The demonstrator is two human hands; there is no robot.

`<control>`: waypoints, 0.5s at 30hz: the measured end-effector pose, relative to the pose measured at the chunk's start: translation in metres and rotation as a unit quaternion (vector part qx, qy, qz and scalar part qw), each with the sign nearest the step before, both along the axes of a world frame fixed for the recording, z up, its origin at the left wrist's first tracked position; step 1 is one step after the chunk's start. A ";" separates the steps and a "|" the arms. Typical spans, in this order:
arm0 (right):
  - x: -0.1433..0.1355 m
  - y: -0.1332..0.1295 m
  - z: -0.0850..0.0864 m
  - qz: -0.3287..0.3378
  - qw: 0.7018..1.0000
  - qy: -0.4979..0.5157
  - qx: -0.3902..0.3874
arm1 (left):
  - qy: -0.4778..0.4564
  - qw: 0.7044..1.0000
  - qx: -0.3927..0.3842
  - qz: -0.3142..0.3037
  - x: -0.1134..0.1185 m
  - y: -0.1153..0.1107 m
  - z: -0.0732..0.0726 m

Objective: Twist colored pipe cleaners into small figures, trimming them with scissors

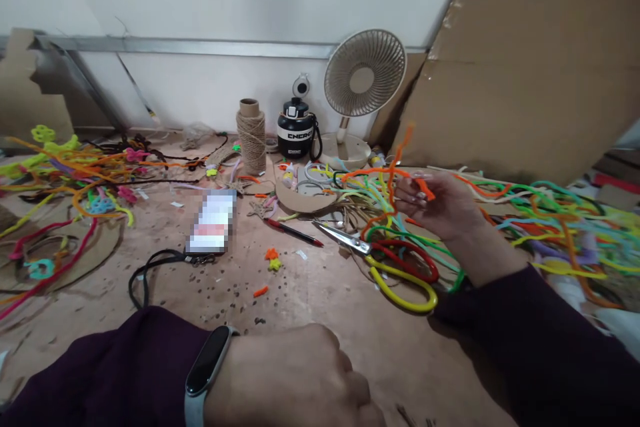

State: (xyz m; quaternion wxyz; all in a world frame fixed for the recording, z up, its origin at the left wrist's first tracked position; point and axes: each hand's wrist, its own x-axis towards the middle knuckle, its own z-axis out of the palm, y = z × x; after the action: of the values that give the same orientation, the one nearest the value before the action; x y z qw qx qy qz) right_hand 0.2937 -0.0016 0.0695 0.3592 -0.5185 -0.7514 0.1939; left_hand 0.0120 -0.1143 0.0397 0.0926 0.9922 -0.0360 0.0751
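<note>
My right hand (437,207) is raised over the right side of the table, its fingers pinched on a bent orange pipe cleaner (393,177). Just below that hand lie large scissors (407,297) with one red and one yellow handle, blades pointing left. My left hand (295,380) rests low at the front, back upward and fingers curled under; whatever it may hold is hidden. Small orange and yellow flower pieces (273,261) and a short orange scrap (261,291) lie beyond it. A red and black pen (295,232) lies left of the scissor tips.
A phone (213,220) with a black strap lies left of centre. Behind stand a twine spool (251,140), a black bottle (295,133) and a fan (365,80). Colourful pipe cleaners pile up at left (80,173) and right (550,213). Cardboard (525,67) leans at back right.
</note>
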 end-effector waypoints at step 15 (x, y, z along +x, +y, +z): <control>0.004 -0.023 0.031 -0.036 0.949 0.312 0.009 | -0.004 0.999 0.032 0.005 0.002 0.001 -0.002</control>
State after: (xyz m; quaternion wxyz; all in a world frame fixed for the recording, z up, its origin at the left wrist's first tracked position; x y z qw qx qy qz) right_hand 0.2980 -0.0249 0.1009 0.5875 -0.4550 -0.5844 0.3261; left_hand 0.0136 -0.1133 0.0381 0.0607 0.9945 -0.0336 0.0788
